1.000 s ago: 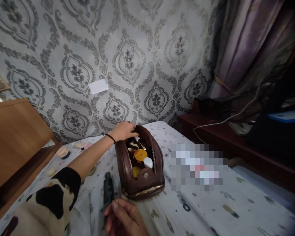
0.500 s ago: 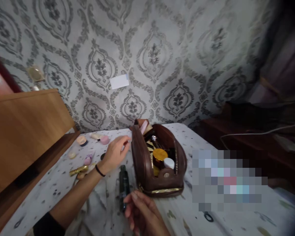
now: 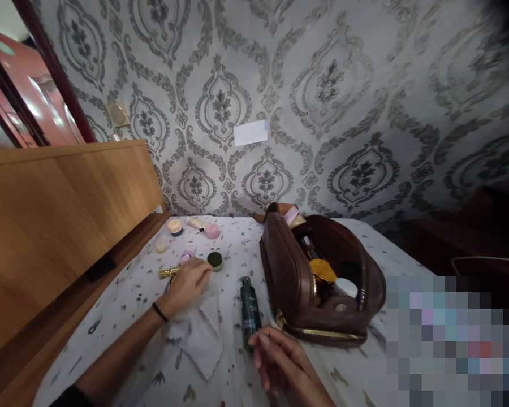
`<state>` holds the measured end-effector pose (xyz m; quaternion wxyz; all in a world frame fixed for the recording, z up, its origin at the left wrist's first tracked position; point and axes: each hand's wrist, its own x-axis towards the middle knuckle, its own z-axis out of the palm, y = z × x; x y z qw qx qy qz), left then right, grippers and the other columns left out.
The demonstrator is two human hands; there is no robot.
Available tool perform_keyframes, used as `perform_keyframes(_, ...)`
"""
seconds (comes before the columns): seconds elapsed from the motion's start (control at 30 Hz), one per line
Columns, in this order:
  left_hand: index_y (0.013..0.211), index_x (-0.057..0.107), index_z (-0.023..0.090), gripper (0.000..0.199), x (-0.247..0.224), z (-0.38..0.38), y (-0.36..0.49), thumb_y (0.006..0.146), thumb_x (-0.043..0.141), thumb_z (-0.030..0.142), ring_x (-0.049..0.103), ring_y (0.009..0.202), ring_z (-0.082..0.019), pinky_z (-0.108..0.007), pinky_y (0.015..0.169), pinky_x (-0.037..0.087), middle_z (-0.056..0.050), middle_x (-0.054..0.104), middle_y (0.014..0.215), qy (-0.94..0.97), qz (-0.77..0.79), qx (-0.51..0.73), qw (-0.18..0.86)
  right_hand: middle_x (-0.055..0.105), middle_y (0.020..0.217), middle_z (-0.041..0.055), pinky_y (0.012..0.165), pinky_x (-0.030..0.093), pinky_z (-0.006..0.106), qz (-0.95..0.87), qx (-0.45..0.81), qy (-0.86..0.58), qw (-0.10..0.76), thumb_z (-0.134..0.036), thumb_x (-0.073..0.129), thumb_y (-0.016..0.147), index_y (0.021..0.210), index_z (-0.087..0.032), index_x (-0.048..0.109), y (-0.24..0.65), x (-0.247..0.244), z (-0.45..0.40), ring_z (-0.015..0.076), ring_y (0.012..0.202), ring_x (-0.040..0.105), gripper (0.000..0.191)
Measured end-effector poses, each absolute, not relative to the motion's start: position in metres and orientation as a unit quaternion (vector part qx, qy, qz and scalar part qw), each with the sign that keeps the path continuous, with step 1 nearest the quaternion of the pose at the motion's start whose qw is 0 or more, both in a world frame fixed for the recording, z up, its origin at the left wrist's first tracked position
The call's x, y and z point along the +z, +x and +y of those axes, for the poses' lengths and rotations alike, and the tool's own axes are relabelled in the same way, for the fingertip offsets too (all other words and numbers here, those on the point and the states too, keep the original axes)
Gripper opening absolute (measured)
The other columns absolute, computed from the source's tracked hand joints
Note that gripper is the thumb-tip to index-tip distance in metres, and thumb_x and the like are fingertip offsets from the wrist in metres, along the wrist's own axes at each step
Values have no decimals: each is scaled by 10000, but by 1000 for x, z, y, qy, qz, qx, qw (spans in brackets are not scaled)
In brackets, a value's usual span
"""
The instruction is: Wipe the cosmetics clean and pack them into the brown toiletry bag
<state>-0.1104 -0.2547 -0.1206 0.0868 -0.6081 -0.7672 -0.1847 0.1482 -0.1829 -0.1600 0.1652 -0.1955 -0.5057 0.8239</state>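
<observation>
My left hand is over the left part of the table, beside a gold tube. Its fingers are bent and partly hidden, and the tips are blurred. A round jar with a dark green lid sits just past its fingertips. My right hand, at the front, pinches the lower end of a dark green bottle between thumb and forefinger. White lettering shows on the bottle. To the right, a brown leather bag gapes, with a yellow-lidded jar and a white lid inside.
Further back on the patterned tablecloth are a pink jar, a peach-lidded jar, a cream tube and a purple-and-white tube. A grey-white cloth lies in front. A wooden panel borders the left. The right side is pixelated.
The view has turned left. My left hand has moved from beside the bag leftward and nearer, toward the gold tube, uncovering the dark green lid. My right hand stays at the bottle.
</observation>
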Motion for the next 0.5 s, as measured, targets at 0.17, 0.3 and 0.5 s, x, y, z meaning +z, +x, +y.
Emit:
perform_keyframes(0.17, 1002, 618, 184, 191, -100, -233, -204, 920, 445, 188, 601, 1048, -224, -348, 958, 457, -101, 666, 1068, -479, -848, -194, 121, 590, 647, -14, 460, 302, 203, -554, 794, -196, 155, -724, 683, 739, 837, -154, 662, 149, -160, -182, 63, 460, 488, 578)
perform_keyframes(0.3, 1173, 573, 146, 308, -102, -216, -271, 879, 527, 228, 530, 1190, -292, -465, 1045, 383, -134, 608, 1177, -380, -895, -185, 141, 580, 645, -19, 455, 321, 200, -566, 790, -187, 140, -742, 649, 756, 845, -159, 644, 148, -164, -177, 62, 450, 487, 590)
perform_keyframes(0.5, 1393, 440, 162, 601, -119, -194, -321, 835, 562, 347, 380, 1367, -373, -498, 1086, 325, -185, 535, 1336, -339, -915, -189, 113, 534, 591, -37, 425, 272, 185, -557, 802, -174, 124, -770, 625, 752, 865, -168, 617, 145, -179, -171, 51, 424, 412, 612)
